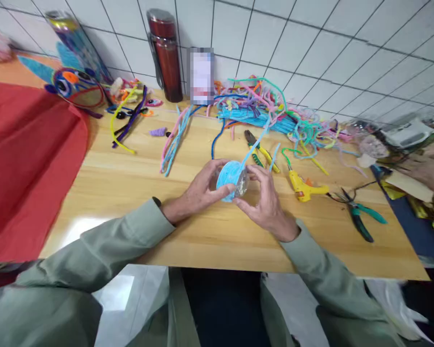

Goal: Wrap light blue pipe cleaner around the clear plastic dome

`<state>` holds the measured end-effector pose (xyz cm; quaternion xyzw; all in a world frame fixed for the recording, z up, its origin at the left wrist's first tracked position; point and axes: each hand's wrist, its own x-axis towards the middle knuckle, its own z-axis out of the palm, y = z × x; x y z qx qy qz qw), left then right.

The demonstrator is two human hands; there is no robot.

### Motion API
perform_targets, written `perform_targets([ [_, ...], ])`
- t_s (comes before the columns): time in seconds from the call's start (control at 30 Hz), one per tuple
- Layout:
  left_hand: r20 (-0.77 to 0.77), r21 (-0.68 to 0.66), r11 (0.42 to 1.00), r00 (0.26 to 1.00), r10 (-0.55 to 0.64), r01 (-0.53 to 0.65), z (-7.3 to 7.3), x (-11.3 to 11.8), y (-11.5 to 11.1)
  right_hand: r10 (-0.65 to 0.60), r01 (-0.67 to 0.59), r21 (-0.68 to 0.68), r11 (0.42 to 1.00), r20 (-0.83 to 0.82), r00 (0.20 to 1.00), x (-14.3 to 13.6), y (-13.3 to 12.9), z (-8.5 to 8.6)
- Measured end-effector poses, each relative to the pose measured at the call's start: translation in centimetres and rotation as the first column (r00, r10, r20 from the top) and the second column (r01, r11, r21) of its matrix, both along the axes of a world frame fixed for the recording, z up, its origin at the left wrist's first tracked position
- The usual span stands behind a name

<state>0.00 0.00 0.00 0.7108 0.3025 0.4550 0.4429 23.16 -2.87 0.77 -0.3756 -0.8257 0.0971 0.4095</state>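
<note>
Near the middle of the wooden table, a clear round object is partly wrapped in light blue pipe cleaner. My left hand is closed round its blue side, with the thumb across the front. On the clear side, the fingers and thumb of my right hand hold it from the right. A light blue strand rises from the wrapping toward the pile at the back. Another short blue piece sticks up behind my right hand.
Behind my hands lie yellow-handled pliers and a pile of pipe cleaners. A yellow glue gun and green-handled pliers are at right. A thermos and phone stand by the wall; red cloth covers the left.
</note>
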Motion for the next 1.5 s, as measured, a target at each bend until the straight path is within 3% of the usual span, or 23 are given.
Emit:
perform_targets([
  [0.3,-0.117,0.152,0.988,0.993,0.009,0.009,0.3,-0.3,0.1,0.030,-0.034,0.018,0.999,0.196,0.980,0.5,-0.1,1.1],
  [0.93,-0.131,0.170,0.984,0.991,-0.025,0.047,-0.1,-0.4,0.3,-0.012,0.004,0.050,0.999,0.175,0.985,-0.1,0.0,0.9],
  [1.5,-0.180,0.280,0.960,0.982,0.063,-0.010,-0.6,-0.3,0.5,0.022,-0.021,-0.006,1.000,0.136,0.990,0.0,-0.1,1.7],
])
